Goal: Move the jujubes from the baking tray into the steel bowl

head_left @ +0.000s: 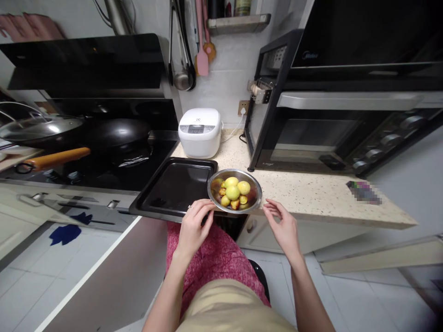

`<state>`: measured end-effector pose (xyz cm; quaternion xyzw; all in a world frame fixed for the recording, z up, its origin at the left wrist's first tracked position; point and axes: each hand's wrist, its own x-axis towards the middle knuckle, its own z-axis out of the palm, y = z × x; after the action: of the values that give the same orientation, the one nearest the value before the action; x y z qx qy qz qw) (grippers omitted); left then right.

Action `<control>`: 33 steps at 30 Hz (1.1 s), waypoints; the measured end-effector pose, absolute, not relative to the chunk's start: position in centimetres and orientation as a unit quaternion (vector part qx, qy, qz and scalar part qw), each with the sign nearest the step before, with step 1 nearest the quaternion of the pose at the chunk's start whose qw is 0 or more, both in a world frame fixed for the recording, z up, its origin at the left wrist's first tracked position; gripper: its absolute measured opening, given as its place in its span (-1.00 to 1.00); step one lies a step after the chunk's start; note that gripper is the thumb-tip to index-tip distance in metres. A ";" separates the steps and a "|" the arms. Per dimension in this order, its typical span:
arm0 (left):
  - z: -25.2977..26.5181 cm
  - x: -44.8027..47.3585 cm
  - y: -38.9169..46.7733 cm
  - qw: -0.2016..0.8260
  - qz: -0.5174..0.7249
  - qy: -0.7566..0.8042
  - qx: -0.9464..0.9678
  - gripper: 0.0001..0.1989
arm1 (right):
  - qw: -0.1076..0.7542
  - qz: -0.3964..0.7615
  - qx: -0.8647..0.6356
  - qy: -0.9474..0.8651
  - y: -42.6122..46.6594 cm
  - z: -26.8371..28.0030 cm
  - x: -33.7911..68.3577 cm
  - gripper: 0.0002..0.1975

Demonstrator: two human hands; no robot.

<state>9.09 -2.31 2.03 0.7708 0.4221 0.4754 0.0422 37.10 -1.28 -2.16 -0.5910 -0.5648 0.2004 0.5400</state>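
A shallow metal bowl (255,203) stands at the counter's front edge, overlapping the right side of a black baking tray (176,182). Several yellow-green round fruits (232,192) lie in it, some with brown patches; their exact kind is unclear. Beside the bowl's left rim is my left hand (195,226), its fingers stretched out and its thumb apart; whether the fingertips touch the rim I cannot tell. Just off the right rim, my right hand (284,226) is open with bent, parted fingers and nothing in them.
A white rice cooker (200,133) sits behind the tray. On the left stove are a black wok (117,131) and a lidded pan with a wooden handle (58,159). An oven (311,138) stands at right. Below the tray, a cabinet door (114,272) hangs open.
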 end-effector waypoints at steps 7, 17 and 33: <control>2.0 8.2 -2.4 0.012 0.438 0.398 0.806 -0.79 | 0.529 0.440 -0.546 -0.478 0.7 -2.3 34.9 -0.37; 2.7 0.1 -1.8 0.011 0.356 0.502 0.788 -0.57 | 0.448 0.509 -0.592 -0.436 4.2 -0.7 34.3 -0.75; -1.0 -7.7 -3.1 0.063 0.266 0.695 0.665 0.01 | 0.319 0.404 -0.623 -0.589 10.3 7.9 30.4 -0.77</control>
<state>-7.66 -3.08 -0.96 0.6648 0.6954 0.2655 0.0635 30.38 10.26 7.90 -0.6227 -0.5891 0.4044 0.3188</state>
